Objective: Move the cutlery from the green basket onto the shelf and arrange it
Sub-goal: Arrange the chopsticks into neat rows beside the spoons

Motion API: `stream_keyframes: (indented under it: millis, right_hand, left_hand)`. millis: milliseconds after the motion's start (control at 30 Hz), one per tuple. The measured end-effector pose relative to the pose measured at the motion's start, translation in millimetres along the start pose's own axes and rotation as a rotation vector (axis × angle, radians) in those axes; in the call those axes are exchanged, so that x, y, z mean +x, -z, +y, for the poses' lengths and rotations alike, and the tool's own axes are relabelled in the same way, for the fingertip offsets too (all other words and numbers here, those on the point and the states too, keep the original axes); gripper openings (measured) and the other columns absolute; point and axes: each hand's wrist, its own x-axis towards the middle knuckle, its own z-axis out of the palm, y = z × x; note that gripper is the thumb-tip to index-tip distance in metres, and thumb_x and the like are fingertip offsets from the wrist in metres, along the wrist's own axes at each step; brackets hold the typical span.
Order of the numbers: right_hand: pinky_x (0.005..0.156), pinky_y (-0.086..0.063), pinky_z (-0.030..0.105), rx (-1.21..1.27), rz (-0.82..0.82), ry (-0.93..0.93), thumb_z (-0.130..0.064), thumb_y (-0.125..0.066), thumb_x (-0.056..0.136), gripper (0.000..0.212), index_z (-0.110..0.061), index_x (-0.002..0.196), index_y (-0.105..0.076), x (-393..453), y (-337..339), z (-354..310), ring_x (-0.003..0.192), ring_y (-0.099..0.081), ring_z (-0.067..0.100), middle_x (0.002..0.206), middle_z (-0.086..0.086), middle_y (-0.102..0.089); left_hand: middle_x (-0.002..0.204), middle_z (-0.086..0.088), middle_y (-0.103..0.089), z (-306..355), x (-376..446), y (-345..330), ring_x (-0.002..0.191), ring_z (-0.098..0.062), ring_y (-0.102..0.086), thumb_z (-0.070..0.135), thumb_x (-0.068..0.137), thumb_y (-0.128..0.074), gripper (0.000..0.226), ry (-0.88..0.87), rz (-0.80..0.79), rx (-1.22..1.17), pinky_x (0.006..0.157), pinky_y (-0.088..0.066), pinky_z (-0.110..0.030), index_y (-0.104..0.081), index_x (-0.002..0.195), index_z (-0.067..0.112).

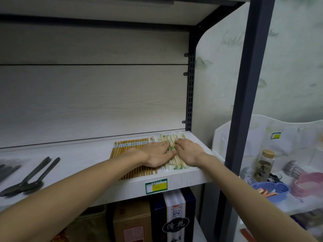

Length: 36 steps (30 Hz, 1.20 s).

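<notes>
Both hands (158, 153) (189, 151) flat, grip released, on wrapped chopsticks (172, 137); dark spoons (29, 179) far left.

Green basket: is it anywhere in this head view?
No; the view shows the shelf with brown chopsticks, wrapped chopsticks under both hands and dark spoons, but no green basket.

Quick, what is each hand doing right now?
Left hand: open, flat on the plastic-wrapped pale wooden chopsticks.
Right hand: open, fingers resting on the same chopsticks.
</notes>
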Motion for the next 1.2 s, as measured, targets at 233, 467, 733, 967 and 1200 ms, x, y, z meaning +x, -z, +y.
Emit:
stream_keyframes:
  millis: [233,467,733,967,1200]
  right_hand:
    - [0.117,-0.030,0.043,0.015,0.009,0.015,-0.038,-0.030,0.107,0.048,-0.022,0.150,-0.042,-1.3,0.6,-0.5,0.144,-0.035,0.024,0.155,0.003,-0.042]
    - [0.118,-0.028,0.042,-0.003,-0.003,0.012,-0.032,-0.032,0.106,0.047,-0.028,0.152,-0.040,-1.1,2.8,-1.2,0.146,-0.031,0.023,0.158,0.003,-0.037]
    - [0.116,-0.031,0.043,0.006,-0.002,0.000,-0.042,-0.032,0.106,0.048,-0.028,0.149,-0.044,-0.9,1.5,-0.2,0.144,-0.035,0.025,0.156,0.004,-0.040]
    - [0.115,-0.032,0.042,0.014,-0.009,-0.006,-0.037,-0.030,0.106,0.049,-0.019,0.150,-0.043,0.1,0.6,1.8,0.142,-0.039,0.024,0.155,0.003,-0.042]
    - [0.115,-0.031,0.043,0.023,-0.072,-0.038,-0.037,-0.030,0.107,0.045,-0.009,0.137,-0.049,1.8,4.2,1.7,0.137,-0.042,0.028,0.147,0.010,-0.047]
  left_hand:
    - [0.171,-0.001,0.001,-0.7,5.4,-9.5,0.157,-0.015,0.000,0.061,0.104,-0.010,0.072,-0.033,-0.008,-0.009,0.128,-0.005,-0.037,0.000,0.163,0.021]
    - [0.171,-0.002,-0.002,0.5,5.2,-6.6,0.157,-0.016,-0.003,0.060,0.105,-0.013,0.073,-0.018,-0.004,-0.027,0.128,-0.007,-0.037,-0.002,0.163,0.018]
    - [0.171,-0.003,0.003,3.2,-0.7,-4.1,0.157,-0.016,0.002,0.058,0.106,-0.010,0.072,0.005,-0.037,-0.002,0.127,-0.003,-0.033,0.001,0.163,0.016]
    - [0.169,-0.002,0.014,3.7,5.3,-0.5,0.156,-0.016,0.011,0.058,0.104,-0.003,0.072,0.038,-0.142,0.059,0.128,0.000,-0.037,0.011,0.161,0.016]
    - [0.169,0.001,0.014,4.4,5.8,-4.4,0.156,-0.017,0.012,0.060,0.104,-0.004,0.070,0.048,-0.120,0.028,0.127,0.004,-0.038,0.010,0.161,0.021]
